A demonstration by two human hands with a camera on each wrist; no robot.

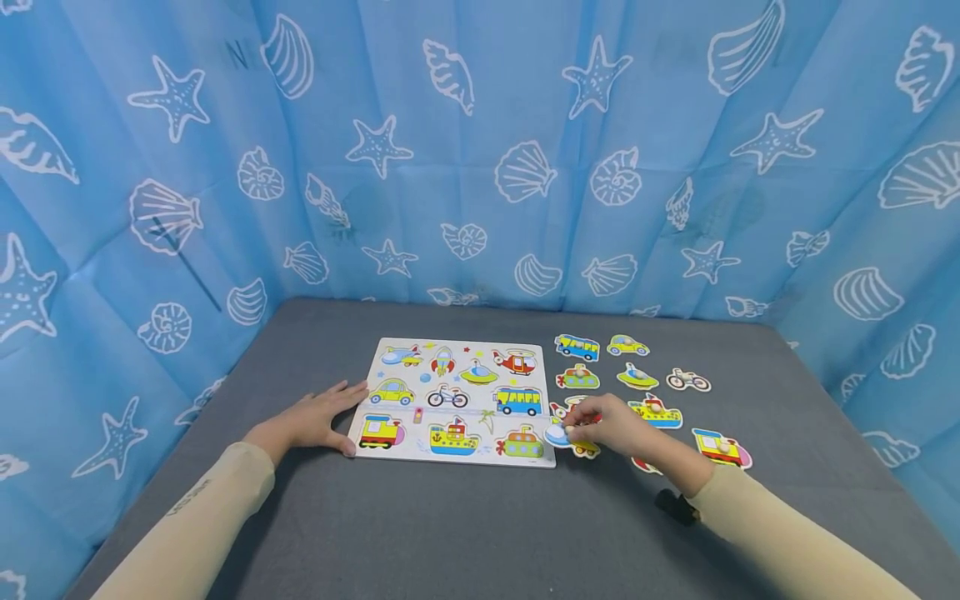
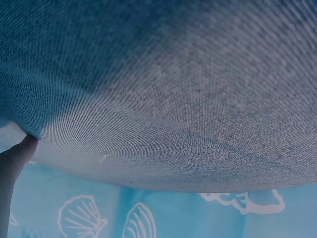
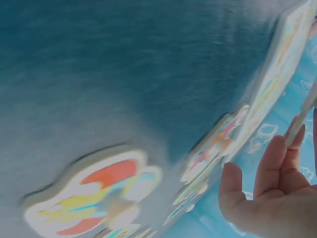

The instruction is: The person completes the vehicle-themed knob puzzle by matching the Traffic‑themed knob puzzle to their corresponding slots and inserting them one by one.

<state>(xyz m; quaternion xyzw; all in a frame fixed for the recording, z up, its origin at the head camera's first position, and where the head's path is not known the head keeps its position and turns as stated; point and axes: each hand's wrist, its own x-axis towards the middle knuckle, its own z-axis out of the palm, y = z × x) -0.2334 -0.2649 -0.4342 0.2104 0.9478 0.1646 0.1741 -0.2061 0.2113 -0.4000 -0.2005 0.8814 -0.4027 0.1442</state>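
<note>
The grey cloth-covered bench (image 1: pixel 465 533) spreads wide before the white rectangular puzzle board (image 1: pixel 482 398), whose left edge the left grip (image 1: pixel 318 418) touches with fingers outstretched, while at its right edge the right grip (image 1: pixel 611 425) pinches a flat blue-and-yellow airplane piece (image 1: pixel 557 436).

The white-bordered airplane puzzle piece (image 1: pixel 557 436) is pinched by its small knob in the right hand (image 1: pixel 611 427), its blue-and-white end pointing left and its yellow end at the lower right, near the board's lower right corner and partly overlapping the helicopter piece (image 1: pixel 558 410) in the head view. The pale rectangular puzzle board (image 1: pixel 480 457), printed with colorful vehicles in three rows, lies flat, slightly askew, with the left hand (image 1: pixel 318 418) touching its left edge.
</note>
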